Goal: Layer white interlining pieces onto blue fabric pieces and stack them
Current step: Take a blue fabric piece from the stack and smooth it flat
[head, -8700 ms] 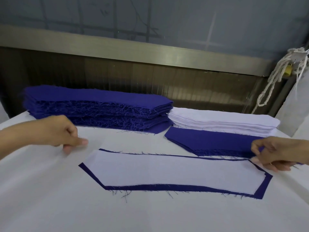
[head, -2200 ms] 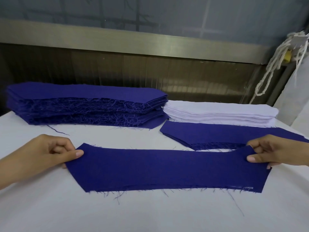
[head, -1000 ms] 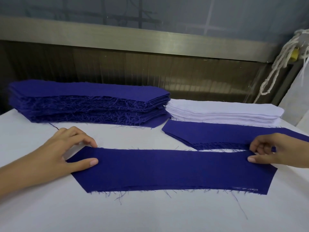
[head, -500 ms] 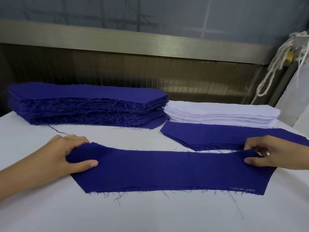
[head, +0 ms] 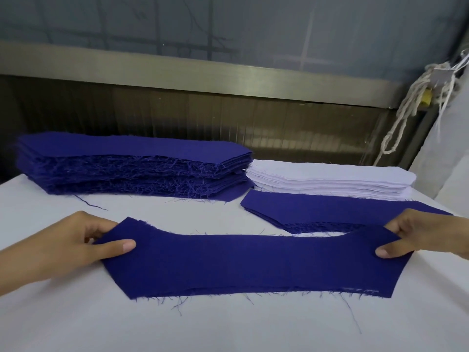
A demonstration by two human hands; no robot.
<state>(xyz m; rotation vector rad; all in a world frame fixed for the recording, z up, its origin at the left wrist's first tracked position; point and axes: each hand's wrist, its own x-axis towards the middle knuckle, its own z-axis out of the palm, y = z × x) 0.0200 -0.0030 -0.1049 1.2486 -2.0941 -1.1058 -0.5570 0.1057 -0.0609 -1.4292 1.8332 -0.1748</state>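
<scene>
The wide white cloth-covered desk (head: 76, 326) carries everything. At its far left sits the tall stack of frayed blue fabric pieces (head: 132, 148), likely the supply, kept within the left arm's reach. In front, nearest the person, is the long blue fabric piece with slanted ends (head: 253, 262). Its two ends are raised off the desk and its middle sags low, so it is stretched lengthwise. That probably keeps it flat and unwrinkled while it is being handled. Whether a white layer lies under it cannot be told.

At the far right rests the neat stack of white interlining pieces (head: 330, 174). Just before it, touching its front edge, lies a low pile of blue pieces (head: 330, 207), seemingly the finished stack, placed close for short transfers.

The left hand (head: 63, 247) has its grip clamped on the piece's left end, thumb on top and fingers beneath. The right hand (head: 426, 235) pinches the right end the same way.
</scene>
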